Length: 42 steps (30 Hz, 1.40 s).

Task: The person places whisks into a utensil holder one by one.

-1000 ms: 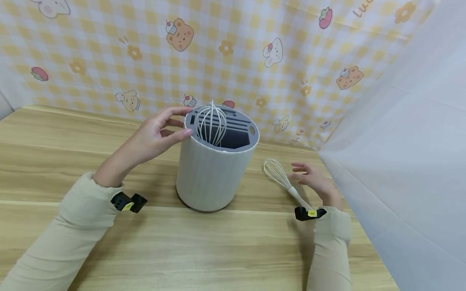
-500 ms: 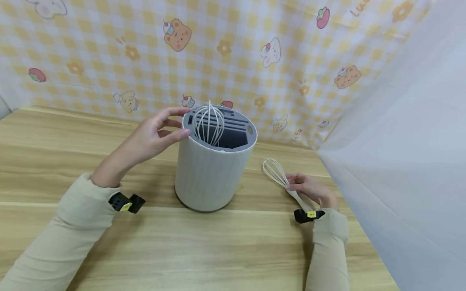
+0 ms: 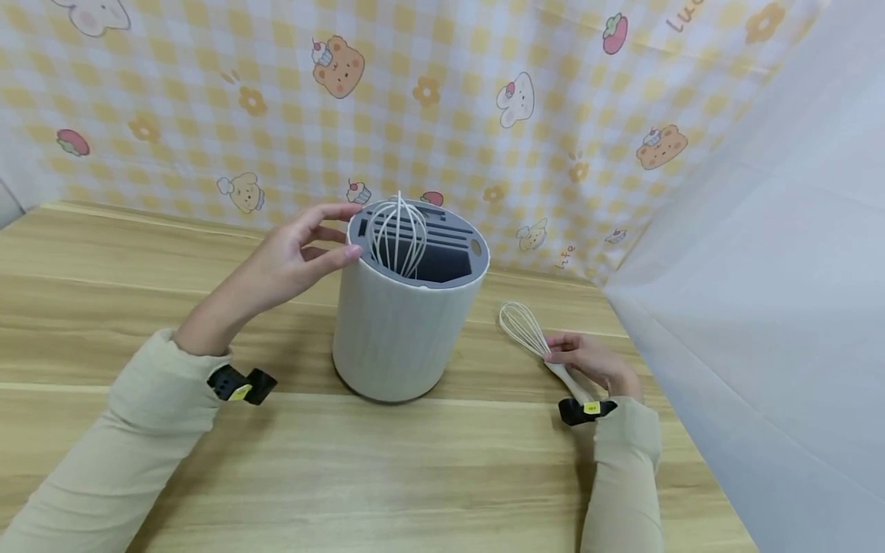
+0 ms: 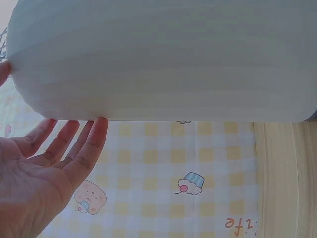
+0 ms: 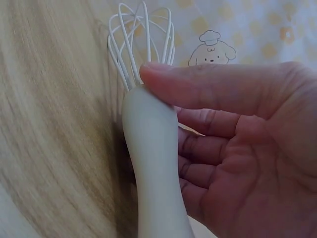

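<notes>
**Two whisks, one in the holder and one on the table**

The person's left hand [image 3: 290, 257] rests against the upper rim of a white ribbed utensil holder [image 3: 397, 330], fingers straight and spread, thumb tip touching the side just under the grey slotted insert [image 3: 449, 246]. A white whisk [image 3: 397, 234] stands in the holder, its wire loops poking up above the rim. To the right of the holder, a second whisk [image 3: 528, 334] lies on the wooden table [image 3: 442, 476], wires pointing away from the person. The right hand [image 3: 594, 365] is curled round its pale handle [image 5: 151, 163], thumb laid across the top near the wires, fingers tucked beneath. A checked cartoon-print cloth [image 3: 442, 115] hangs behind.
</notes>
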Available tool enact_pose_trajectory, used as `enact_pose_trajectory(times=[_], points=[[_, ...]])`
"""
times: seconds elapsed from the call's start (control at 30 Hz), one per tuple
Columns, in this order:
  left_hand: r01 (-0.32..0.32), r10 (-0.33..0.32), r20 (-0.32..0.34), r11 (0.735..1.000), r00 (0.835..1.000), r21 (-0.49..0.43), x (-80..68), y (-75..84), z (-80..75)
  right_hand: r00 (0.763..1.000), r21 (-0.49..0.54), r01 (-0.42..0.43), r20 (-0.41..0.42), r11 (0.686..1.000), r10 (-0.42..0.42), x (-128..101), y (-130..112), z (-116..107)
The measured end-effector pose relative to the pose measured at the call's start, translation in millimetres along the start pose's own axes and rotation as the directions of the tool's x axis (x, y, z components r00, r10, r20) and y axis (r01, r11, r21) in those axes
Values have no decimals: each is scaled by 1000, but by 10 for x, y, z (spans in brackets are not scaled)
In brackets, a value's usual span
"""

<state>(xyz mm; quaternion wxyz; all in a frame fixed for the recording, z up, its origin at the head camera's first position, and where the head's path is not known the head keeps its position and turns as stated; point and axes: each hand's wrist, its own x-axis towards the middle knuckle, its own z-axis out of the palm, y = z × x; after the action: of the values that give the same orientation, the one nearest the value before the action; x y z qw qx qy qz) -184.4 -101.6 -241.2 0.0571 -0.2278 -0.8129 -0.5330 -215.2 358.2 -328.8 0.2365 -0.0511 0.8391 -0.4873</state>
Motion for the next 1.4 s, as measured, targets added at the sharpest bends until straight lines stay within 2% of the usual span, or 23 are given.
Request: enact_pose_trajectory(times=[0.37, 0.63, 0.97, 1.13, 1.4], points=[[-1, 1, 0, 1000, 1000, 0, 3, -2, -3, 997, -23, -9, -80, 1000, 8, 7, -26, -13], [6, -6, 1, 1000, 1000, 5, 3, 6, 0, 990, -43, 63, -127, 997, -68, -40, -109, -29], [12, -12, 2, 1000, 1000, 9, -2, 7, -4, 973, -68, 116, -193, 991, -127, -131, -306, -20], [12, -12, 2, 1000, 1000, 12, -8, 9, -6, 951, -77, 172, -247, 982, -186, -189, -432, -5], [2, -2, -2, 1000, 1000, 12, -3, 5, -3, 894, -8, 312, -336, 950, -296, -340, -698, 67]])
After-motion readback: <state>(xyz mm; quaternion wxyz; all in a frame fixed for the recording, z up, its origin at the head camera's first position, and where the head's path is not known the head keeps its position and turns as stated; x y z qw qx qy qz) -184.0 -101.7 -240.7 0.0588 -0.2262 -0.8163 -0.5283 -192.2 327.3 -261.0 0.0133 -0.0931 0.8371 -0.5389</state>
